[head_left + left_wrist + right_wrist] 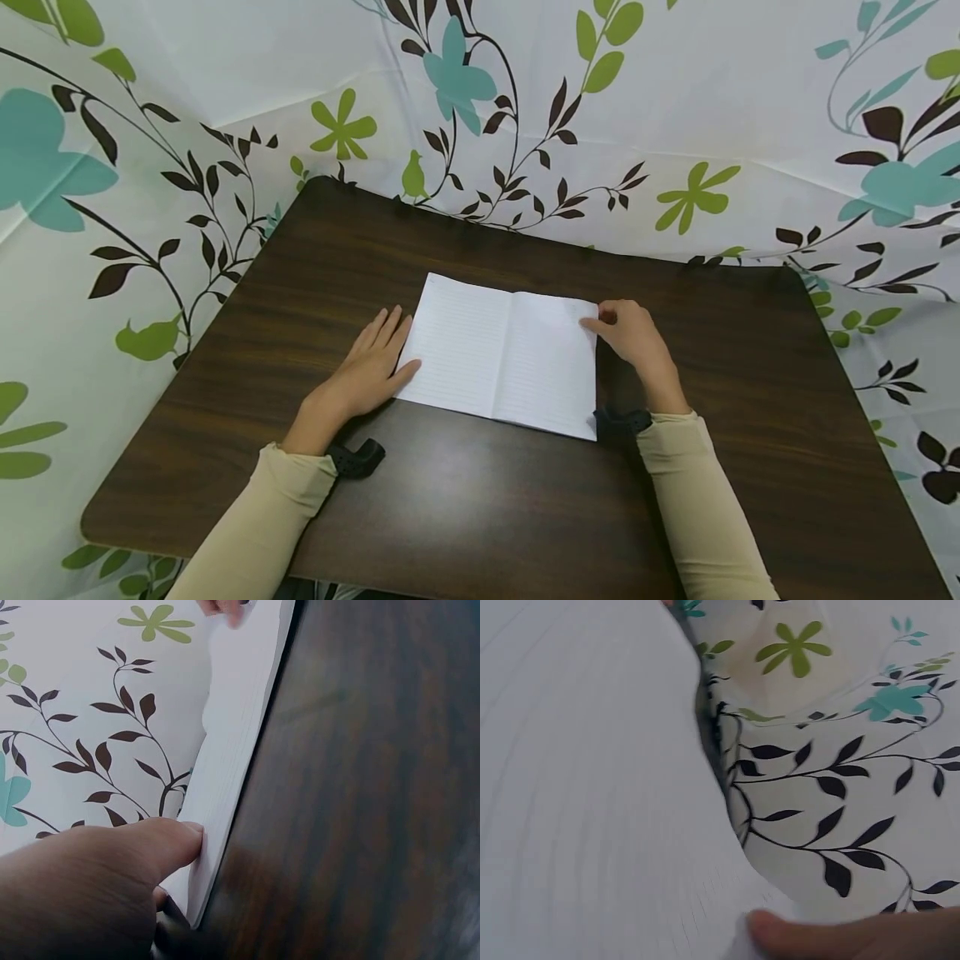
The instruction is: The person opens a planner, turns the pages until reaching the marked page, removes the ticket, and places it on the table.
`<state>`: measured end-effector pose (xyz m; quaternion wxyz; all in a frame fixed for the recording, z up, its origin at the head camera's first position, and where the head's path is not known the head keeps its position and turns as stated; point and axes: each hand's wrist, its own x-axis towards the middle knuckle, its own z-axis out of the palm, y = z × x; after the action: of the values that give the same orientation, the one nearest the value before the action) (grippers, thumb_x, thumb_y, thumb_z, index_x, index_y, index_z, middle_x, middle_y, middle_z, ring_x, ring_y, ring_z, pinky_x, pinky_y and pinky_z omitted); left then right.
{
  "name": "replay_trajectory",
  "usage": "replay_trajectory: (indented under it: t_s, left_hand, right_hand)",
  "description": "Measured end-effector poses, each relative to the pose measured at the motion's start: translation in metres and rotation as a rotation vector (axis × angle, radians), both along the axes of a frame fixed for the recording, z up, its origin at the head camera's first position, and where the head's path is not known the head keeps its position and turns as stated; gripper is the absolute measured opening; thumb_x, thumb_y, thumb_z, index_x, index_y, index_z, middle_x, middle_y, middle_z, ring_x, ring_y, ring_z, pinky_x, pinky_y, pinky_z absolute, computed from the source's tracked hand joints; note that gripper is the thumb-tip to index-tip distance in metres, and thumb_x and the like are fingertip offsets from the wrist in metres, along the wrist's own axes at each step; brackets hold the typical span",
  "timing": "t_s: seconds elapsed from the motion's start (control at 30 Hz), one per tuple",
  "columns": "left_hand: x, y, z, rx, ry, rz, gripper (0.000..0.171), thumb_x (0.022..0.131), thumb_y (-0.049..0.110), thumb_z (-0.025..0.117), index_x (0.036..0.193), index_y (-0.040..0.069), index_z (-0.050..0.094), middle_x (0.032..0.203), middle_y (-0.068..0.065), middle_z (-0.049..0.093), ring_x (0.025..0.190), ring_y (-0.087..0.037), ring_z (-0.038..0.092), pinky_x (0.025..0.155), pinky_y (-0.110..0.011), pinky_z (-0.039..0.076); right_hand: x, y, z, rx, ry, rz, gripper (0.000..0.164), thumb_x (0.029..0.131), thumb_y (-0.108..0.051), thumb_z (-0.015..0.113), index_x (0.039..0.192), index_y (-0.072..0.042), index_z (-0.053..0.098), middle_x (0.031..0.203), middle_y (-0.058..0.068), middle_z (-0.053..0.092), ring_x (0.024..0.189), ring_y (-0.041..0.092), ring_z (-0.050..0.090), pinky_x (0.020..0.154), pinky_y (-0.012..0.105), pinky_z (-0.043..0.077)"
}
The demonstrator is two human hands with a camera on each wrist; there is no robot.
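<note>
An open notebook (465, 350) with white lined pages lies on the dark wooden table, its fold running down the middle. My left hand (363, 371) rests flat at its left edge, fingers straight on the tabletop and thumb on the page margin; the left wrist view shows that thumb on the edge of the paper. At the upper right corner, my right hand (633, 333) pinches the edge of the right page between thumb and finger. In the right wrist view the lined page (592, 787) curves up close to the camera, with the right thumb (817, 937) on its edge.
The brown wood-grain table (480, 500) extends around the notebook on all sides. White cloth (262, 50) printed with leaves, flowers and birds hangs behind the table and along its sides. Black wrist mounts (358, 458) sit on both wrists, below cream sleeves.
</note>
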<state>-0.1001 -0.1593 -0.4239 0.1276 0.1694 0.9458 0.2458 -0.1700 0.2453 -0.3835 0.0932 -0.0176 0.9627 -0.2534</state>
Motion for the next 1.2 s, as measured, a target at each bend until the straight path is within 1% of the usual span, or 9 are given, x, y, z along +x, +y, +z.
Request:
replay_trajectory:
  t_s: [0.13, 0.27, 0.4, 0.53, 0.67, 0.77, 0.9, 1.03, 1.2]
  left_hand:
    - [0.000, 0.000, 0.000, -0.004, 0.004, 0.001, 0.077, 0.111, 0.040, 0.045, 0.167, 0.001, 0.009, 0.176, -0.021, -0.002, 0.164, -0.041, -0.006, 0.132, -0.059, 0.001]
    - [0.000, -0.001, 0.001, -0.008, 0.004, 0.006, 0.077, 0.111, 0.040, 0.045, 0.167, 0.001, 0.009, 0.176, -0.020, -0.002, 0.164, -0.040, -0.006, 0.132, -0.059, 0.000]
    - [0.000, 0.000, 0.003, -0.011, -0.002, 0.009, 0.077, 0.111, 0.040, 0.045, 0.167, 0.002, 0.009, 0.176, -0.019, -0.003, 0.164, -0.040, -0.006, 0.132, -0.059, 0.001]
    - [0.000, 0.000, 0.004, -0.001, 0.000, 0.006, 0.077, 0.110, 0.041, 0.045, 0.167, 0.001, 0.010, 0.176, -0.021, -0.002, 0.163, -0.041, -0.006, 0.131, -0.061, 0.001]
    - [0.000, -0.002, 0.003, -0.008, -0.002, 0.006, 0.077, 0.111, 0.041, 0.045, 0.167, 0.001, 0.009, 0.176, -0.020, -0.003, 0.163, -0.041, -0.006, 0.131, -0.060, 0.001]
    - [0.000, -0.003, 0.002, -0.015, -0.007, 0.009, 0.077, 0.111, 0.041, 0.044, 0.167, 0.002, 0.008, 0.176, -0.019, -0.004, 0.164, -0.040, -0.007, 0.132, -0.059, 0.000]
    - [0.001, -0.004, 0.000, -0.012, -0.007, 0.011, 0.077, 0.111, 0.041, 0.044, 0.167, 0.002, 0.008, 0.176, -0.019, -0.003, 0.163, -0.041, -0.007, 0.131, -0.060, 0.000]
    - [0.001, -0.003, 0.000, -0.005, -0.006, 0.008, 0.077, 0.111, 0.041, 0.045, 0.167, 0.002, 0.009, 0.176, -0.019, -0.003, 0.163, -0.041, -0.007, 0.131, -0.060, 0.000]
    - [0.001, -0.001, 0.002, 0.010, 0.001, -0.002, 0.076, 0.111, 0.040, 0.045, 0.167, 0.001, 0.009, 0.176, -0.020, -0.002, 0.163, -0.041, -0.006, 0.131, -0.060, 0.001]
  right_hand:
    - [0.001, 0.003, 0.011, -0.082, -0.021, 0.036, 0.039, 0.107, -0.039, 0.059, 0.098, -0.003, 0.071, 0.075, 0.005, 0.048, 0.072, 0.022, 0.045, 0.062, 0.033, 0.037]
    - [0.003, 0.004, 0.022, -0.106, -0.130, 0.102, 0.047, 0.107, -0.047, 0.055, 0.098, -0.004, 0.070, 0.072, 0.004, 0.050, 0.072, 0.020, 0.048, 0.063, 0.032, 0.038]
    - [0.009, 0.007, 0.032, -0.109, -0.251, 0.180, 0.046, 0.106, -0.047, 0.058, 0.094, -0.004, 0.068, 0.067, 0.003, 0.051, 0.068, 0.019, 0.048, 0.065, 0.032, 0.039]
    - [0.016, 0.010, 0.043, -0.088, -0.308, 0.272, 0.047, 0.107, -0.045, 0.057, 0.087, -0.003, 0.066, 0.063, 0.002, 0.046, 0.063, 0.018, 0.046, 0.063, 0.032, 0.039]
    - [0.022, 0.010, 0.051, -0.103, -0.351, 0.345, 0.043, 0.108, -0.040, 0.055, 0.091, -0.002, 0.066, 0.067, 0.004, 0.048, 0.065, 0.022, 0.050, 0.062, 0.031, 0.041]
    - [0.025, 0.006, 0.053, -0.153, -0.339, 0.390, 0.039, 0.110, -0.035, 0.054, 0.090, -0.002, 0.062, 0.068, 0.004, 0.048, 0.065, 0.025, 0.051, 0.063, 0.031, 0.042]
    - [0.025, -0.003, 0.054, -0.219, -0.268, 0.429, 0.037, 0.110, -0.030, 0.053, 0.084, -0.004, 0.057, 0.067, 0.006, 0.050, 0.064, 0.028, 0.052, 0.062, 0.029, 0.043]
    - [0.026, -0.010, 0.054, -0.266, -0.229, 0.427, 0.036, 0.111, -0.028, 0.053, 0.084, -0.004, 0.057, 0.073, 0.008, 0.053, 0.069, 0.025, 0.056, 0.065, 0.029, 0.046]
    - [0.027, -0.018, 0.053, -0.329, -0.172, 0.388, 0.035, 0.110, -0.028, 0.054, 0.089, -0.001, 0.061, 0.078, 0.011, 0.057, 0.072, 0.022, 0.058, 0.068, 0.031, 0.050]
